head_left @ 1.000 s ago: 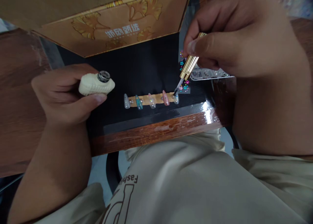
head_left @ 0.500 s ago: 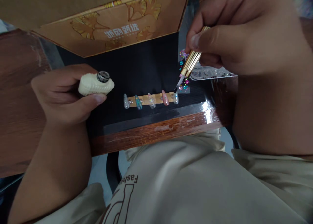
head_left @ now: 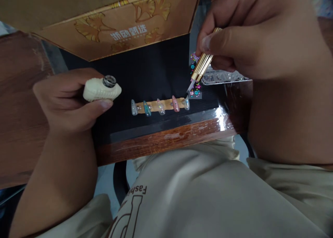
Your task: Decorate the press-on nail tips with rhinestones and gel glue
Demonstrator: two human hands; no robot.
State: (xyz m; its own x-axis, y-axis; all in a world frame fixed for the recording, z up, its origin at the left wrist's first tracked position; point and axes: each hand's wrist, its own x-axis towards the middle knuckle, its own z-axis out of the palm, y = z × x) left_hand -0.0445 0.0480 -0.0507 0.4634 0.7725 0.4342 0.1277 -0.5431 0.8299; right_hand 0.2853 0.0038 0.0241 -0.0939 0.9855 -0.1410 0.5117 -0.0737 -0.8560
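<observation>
My left hand grips a cream ribbed bottle with an open dark neck, held tilted over the black mat. My right hand pinches a gold-handled nail brush, its fine tip pointing down at the rightmost false nail. Several painted false nails sit in a row on a tan strip near the mat's front edge.
An orange box lid with gold leaf print stands open behind the mat. A sheet of coloured flower stickers and a clear glittery tray lie under my right hand. The wooden table edge runs along the front, above my lap.
The brush lifted slightly up and away from the rightmost nail, then its tip returned close to it. My left hand and the bottle stayed put.
</observation>
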